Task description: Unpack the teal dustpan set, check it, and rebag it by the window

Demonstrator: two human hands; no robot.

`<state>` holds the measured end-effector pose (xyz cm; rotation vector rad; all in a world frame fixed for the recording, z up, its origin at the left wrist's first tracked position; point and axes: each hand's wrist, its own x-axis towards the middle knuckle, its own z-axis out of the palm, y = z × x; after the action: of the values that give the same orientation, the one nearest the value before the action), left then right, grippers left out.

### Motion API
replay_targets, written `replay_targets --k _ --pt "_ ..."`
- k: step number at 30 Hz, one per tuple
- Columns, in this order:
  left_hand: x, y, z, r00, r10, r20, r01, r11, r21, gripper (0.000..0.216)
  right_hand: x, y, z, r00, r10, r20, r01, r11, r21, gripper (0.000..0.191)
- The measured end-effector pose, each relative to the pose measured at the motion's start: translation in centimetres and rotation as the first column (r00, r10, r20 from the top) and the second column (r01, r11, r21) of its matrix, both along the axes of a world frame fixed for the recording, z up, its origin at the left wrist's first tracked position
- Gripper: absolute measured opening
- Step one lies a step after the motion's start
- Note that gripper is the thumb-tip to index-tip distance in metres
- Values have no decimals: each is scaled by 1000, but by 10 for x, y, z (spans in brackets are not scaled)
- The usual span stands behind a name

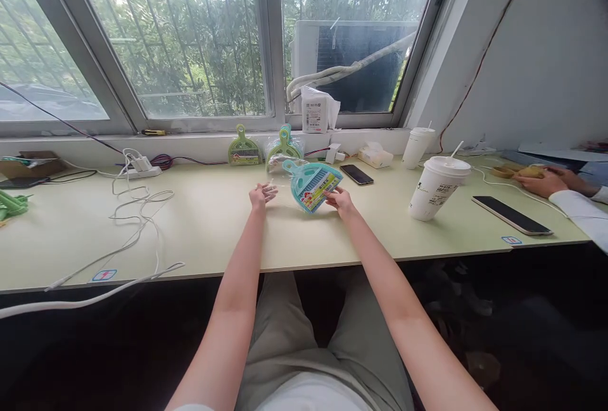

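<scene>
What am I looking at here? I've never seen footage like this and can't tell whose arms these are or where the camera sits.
There is no machine: the one picture comes from a camera on a person's head, looking down at their own bare arms. The right hand holds a teal mini dustpan set in clear wrapping, tilted above the pale green desk; the left hand is open beside it. Two similar sets lean at the window. Also there: a paper cup, two phones, white cables. The hand at far right belongs to someone else.
</scene>
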<state>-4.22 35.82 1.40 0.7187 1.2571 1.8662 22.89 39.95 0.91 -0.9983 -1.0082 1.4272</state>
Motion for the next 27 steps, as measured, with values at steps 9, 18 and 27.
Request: replay_targets --k 9,18,27 --pt "-18 -31 12 683 610 -400 -686 725 -66 42 23 8 -5 960 -165 -225 158 986 -49 30" --pt "59 -23 11 882 -194 -429 218 976 7 38 9 3 -4 984 32 -176 -31 999 5 32" --pt "54 0 -7 931 -223 -290 183 971 -156 36 0 -9 7 922 229 313 -214 973 -81 26"
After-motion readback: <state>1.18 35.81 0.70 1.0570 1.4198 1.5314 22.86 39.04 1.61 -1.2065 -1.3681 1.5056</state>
